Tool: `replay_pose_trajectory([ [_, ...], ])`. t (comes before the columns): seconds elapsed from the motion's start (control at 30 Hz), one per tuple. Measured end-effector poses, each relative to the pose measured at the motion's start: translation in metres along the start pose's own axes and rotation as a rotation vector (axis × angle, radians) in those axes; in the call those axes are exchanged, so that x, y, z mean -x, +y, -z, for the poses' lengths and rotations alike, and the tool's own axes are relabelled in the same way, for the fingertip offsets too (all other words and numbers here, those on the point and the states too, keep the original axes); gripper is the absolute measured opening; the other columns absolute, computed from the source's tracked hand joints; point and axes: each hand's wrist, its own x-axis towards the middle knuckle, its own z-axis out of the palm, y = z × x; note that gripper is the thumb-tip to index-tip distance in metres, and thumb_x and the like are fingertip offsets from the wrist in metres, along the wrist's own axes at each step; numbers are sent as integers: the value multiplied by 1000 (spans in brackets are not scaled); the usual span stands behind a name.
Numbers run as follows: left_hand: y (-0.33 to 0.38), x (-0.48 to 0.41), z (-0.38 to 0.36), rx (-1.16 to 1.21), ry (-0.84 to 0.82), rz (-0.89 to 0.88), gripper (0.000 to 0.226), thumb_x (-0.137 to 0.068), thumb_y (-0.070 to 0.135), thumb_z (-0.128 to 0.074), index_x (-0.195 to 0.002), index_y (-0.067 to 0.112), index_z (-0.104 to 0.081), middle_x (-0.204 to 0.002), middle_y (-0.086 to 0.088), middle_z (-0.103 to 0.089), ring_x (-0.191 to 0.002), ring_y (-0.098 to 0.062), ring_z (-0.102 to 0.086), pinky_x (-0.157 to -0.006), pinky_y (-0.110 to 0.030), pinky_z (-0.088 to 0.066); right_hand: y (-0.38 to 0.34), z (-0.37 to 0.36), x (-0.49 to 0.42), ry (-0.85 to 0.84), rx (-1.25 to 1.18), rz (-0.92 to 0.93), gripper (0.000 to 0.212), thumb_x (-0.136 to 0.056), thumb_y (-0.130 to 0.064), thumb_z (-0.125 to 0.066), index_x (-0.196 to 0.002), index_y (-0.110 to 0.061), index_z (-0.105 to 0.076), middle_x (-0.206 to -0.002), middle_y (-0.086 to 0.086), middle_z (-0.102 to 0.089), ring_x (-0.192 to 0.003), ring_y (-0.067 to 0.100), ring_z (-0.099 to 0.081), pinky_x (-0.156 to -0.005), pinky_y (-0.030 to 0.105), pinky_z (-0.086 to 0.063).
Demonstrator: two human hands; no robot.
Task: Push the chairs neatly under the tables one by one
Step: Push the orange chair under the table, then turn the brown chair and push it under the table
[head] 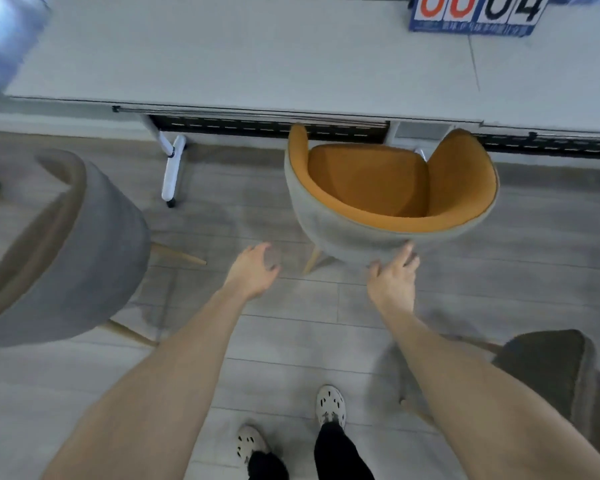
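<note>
As right hand touches the chair, left hand hovers.

Across the far side, a table, with a scoreboard on it toward the right. Just before its near edge, right of centre, a chair, seat toward the table (arm tips at the edge, back well outside). Left of that, a leg under the table. Further left and nearer, a second chair. Near right, a third chair. Right hand touching the chair's back from behind; left hand beside, apart. Nearest, shoes on the floor.
</note>
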Motion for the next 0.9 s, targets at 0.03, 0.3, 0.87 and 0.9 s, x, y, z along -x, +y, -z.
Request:
replay_pose_trajectory([
  [0.03,-25,14,10,9,22,24,61,-99,34,-71,-154,13,-54,-152,-14,-61,-132,-35,-62,-113,-39,-45,-13,-19,18,-108,64,24,76,-107,-45,-46,-165,-3,-23,-166,32,-25,-144,58,-39,-115,57,-43],
  [0.3,-243,122,121,153,309,225,39,-100,33,-69,-136,18,-68,-132,-5,-75,-121,-30,-71,-103,-40,-54,-189,-137,155,-558,417,501,54,-110,-39,-55,-156,-10,-53,-159,21,-51,-145,37,-50,-118,38,-39],
  [0.87,-472,136,185,-142,249,310,122,-71,67,-85,-168,33,-19,-175,-5,-27,-164,-33,-15,-132,-54,-10,-456,-292,231,-310,751,1409,115,-87,-40,-87,-174,-16,-15,-177,7,-24,-168,27,-9,-137,51,-6],
  [0.9,-474,126,182,-127,241,325,125,-68,65,-87,-169,34,-19,-174,-6,-28,-164,-34,-15,-132,-54,-9,-467,-301,221,-317,783,1431,115,-87,-42,-87,-174,-15,-16,-178,7,-24,-168,26,-10,-137,50,-4],
])
